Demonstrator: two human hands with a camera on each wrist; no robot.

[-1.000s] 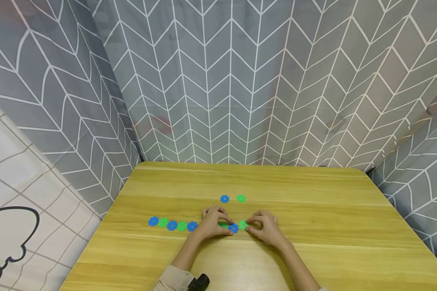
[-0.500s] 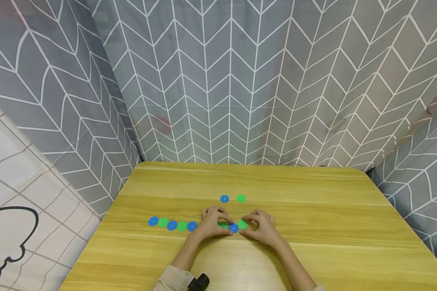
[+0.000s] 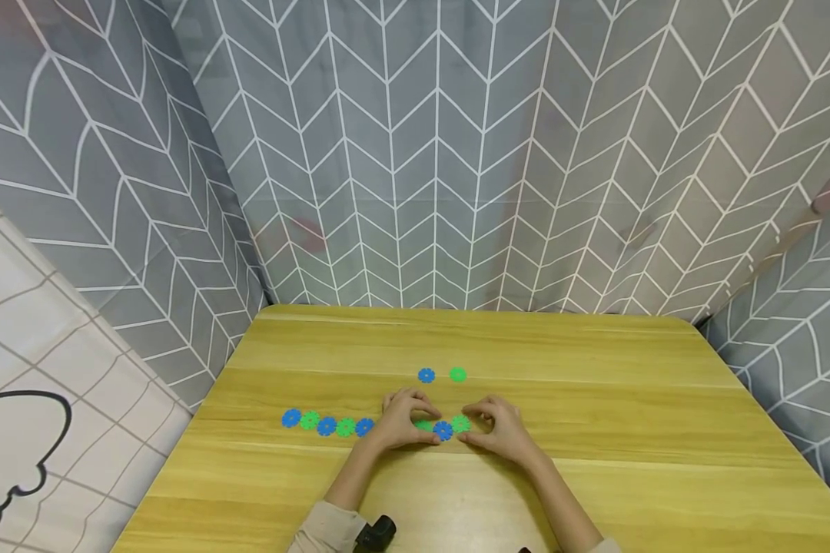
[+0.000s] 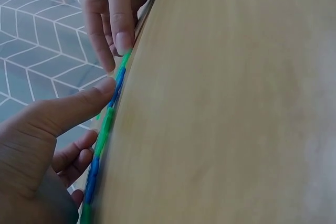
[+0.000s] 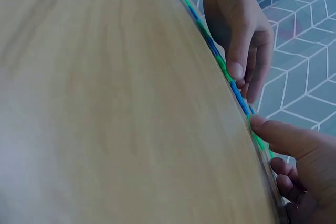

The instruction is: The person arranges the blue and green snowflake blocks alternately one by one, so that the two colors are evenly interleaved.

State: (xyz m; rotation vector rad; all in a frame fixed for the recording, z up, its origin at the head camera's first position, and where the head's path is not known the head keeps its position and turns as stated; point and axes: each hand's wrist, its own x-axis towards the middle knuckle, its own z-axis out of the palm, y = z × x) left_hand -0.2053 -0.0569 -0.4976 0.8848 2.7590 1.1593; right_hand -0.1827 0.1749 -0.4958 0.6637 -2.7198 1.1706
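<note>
A row of blue and green notched, flower-shaped discs lies flat on the table. My left hand (image 3: 397, 424) arches over the row, thumb and index finger at the near and far edges of a blue disc (image 3: 443, 431). Under that arch shows part of a green disc (image 3: 424, 425). To the right, my right hand (image 3: 503, 435) has thumb and index finger at opposite edges of the end green disc (image 3: 460, 424), which meets the blue one. In the left wrist view, the left thumb (image 4: 102, 88) touches the blue disc's edge. The discs appear edge-on in both wrist views.
The row's left part runs from a blue disc (image 3: 291, 418) to another blue disc (image 3: 364, 427) beside the left hand. Farther back lie a loose blue disc (image 3: 426, 375) and a loose green disc (image 3: 458, 374). A patterned curtain (image 3: 415, 153) hangs behind the wooden table (image 3: 629, 399).
The right hand has shifted slightly left, its fingers moving from the green disc's right side toward its near and far edges. That disc now sits closer against the blue one. The left hand stays put.
</note>
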